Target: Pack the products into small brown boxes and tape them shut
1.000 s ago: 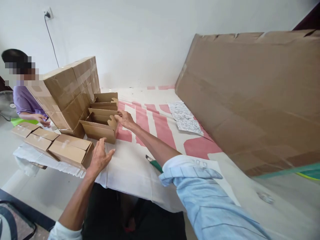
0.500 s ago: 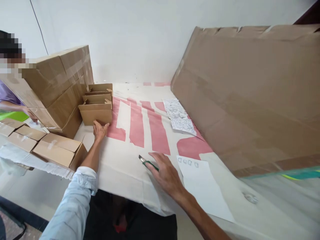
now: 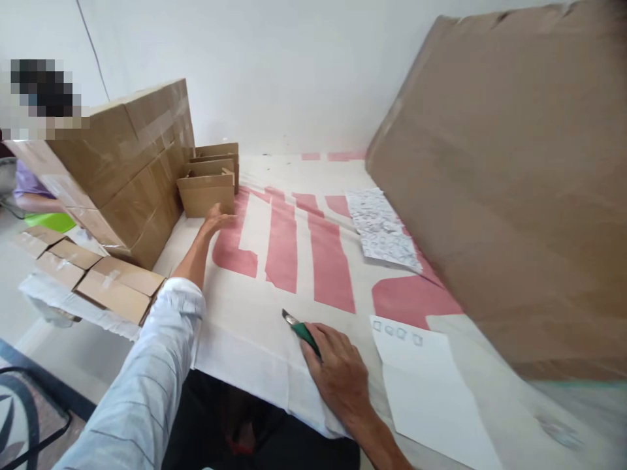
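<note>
My left hand is stretched out at the front lower corner of a small cardboard box with its top open. Its fingers are extended and grip nothing; whether they touch the box I cannot tell. Another open cardboard box stands right behind that one. In my right hand is a box cutter with a green handle. Its blade points forward and left, over the white and red cloth on the table.
Taped cartons form a tall stack on the left, with several small closed boxes before it. A large brown carton fills the right. Papers lie beside my right hand. Someone in a purple sleeve is at far left.
The two open boxes have shifted back toward the wall along the stack. My left hand has moved forward with them and turned its fingers rightward. My right hand still holds the cutter.
</note>
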### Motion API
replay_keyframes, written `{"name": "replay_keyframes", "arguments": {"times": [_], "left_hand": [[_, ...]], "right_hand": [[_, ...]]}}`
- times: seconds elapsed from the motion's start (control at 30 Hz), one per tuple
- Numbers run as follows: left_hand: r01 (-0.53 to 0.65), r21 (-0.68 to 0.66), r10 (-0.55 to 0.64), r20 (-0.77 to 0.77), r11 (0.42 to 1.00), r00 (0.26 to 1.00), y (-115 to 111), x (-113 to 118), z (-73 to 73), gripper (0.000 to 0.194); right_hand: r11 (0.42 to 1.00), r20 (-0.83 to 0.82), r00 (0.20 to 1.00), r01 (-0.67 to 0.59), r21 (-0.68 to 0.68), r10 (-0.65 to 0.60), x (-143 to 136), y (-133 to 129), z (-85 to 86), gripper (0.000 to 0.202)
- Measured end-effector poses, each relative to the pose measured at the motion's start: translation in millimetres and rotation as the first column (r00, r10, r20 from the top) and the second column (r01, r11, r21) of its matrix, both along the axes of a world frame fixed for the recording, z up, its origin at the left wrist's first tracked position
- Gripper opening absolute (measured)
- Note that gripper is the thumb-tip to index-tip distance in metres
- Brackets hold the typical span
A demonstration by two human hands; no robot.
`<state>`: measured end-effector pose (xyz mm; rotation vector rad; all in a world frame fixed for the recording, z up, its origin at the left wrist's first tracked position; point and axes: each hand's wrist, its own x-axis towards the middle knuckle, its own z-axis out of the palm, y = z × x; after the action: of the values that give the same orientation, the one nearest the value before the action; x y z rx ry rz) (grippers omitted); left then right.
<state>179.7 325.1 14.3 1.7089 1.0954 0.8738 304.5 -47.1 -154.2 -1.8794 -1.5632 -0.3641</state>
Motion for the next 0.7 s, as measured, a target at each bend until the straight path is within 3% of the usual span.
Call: {"name": "replay_keyframes", "arguments": {"times": [0.1,0.17,0.2,0.3,0.4,0.53,0.7], "left_hand": [[0.184,0.063,-0.177,-0.100,0.981,0.979,-52.2,-35.9,17.2,0.071],[0.463,0.163,-0.388,-0.350,0.871,0.853,-92.3,-78.7,32.3,0.089],[0.530,0.169,-0.412,-0.454,0.831,0.790,-109.5,-104.6,41.2,0.097],[0.576,0.091,-0.355,-0.706,0.813,0.613,-135.5,-187.3,67.8,0.116],[0.556,0.052,-0.233,-0.873,0.830,0.429,-126.0,-249.1,82.0,0.123],[0.664,0.001,-0.249,-0.926,0.748,0.283,-111.5,-274.9,79.1,0.131],[0.709,-0.006,-0.254,-0.936,0.705,0.244,-120.7,-278.3,75.8,0.137]], "right_hand": [[1.000,-0.033,0.999,-0.015,0.017,0.016,1.2,-3.0,-0.3,0.029],[1.000,-0.058,0.998,-0.016,0.021,0.017,1.7,-5.2,0.1,0.028],[1.000,-0.067,0.998,-0.009,0.019,0.011,1.7,-6.0,0.6,0.028],[1.000,-0.090,0.996,0.026,-0.003,-0.027,0.7,-6.5,2.8,0.028],[0.997,-0.092,0.994,0.060,-0.051,-0.065,-0.9,-3.1,5.1,0.025],[0.989,-0.065,0.991,0.108,-0.104,-0.115,-3.1,2.3,8.4,0.022],[0.985,-0.059,0.991,0.112,-0.134,-0.121,-1.6,-0.1,10.2,0.020]]}}
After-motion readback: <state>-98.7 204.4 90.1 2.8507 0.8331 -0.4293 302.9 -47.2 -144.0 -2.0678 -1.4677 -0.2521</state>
